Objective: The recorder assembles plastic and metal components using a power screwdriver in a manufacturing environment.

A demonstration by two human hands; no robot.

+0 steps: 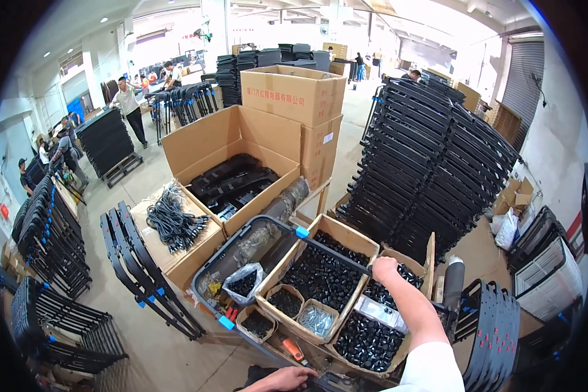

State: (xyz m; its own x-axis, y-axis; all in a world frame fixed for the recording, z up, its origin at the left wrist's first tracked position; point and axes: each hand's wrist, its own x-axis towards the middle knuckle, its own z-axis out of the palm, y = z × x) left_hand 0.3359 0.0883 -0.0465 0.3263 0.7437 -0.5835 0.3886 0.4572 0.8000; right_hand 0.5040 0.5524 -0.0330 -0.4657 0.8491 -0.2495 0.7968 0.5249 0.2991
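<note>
A U-shaped black tubular frame [336,251] with blue pieces lies across the open cartons. My right hand [385,270] is closed around the end of its far leg, above the small black parts. At the lower edge, my left hand [286,379] has its fingers curled against something dark, close to where the near leg runs; what it grips is partly hidden. Between the legs stand a carton of black fittings [326,273], a small box of silvery screws [316,320] and a plastic bag of small black parts [243,283]. An orange-handled tool [293,349] lies near my left hand.
A large carton [202,145] holding black moulded parts stands beyond, beside a bundle of dark cables [174,219]. Tall stacked black frames [411,170] rise at right. More frames [144,271] lean at left. People [132,108] work in the background.
</note>
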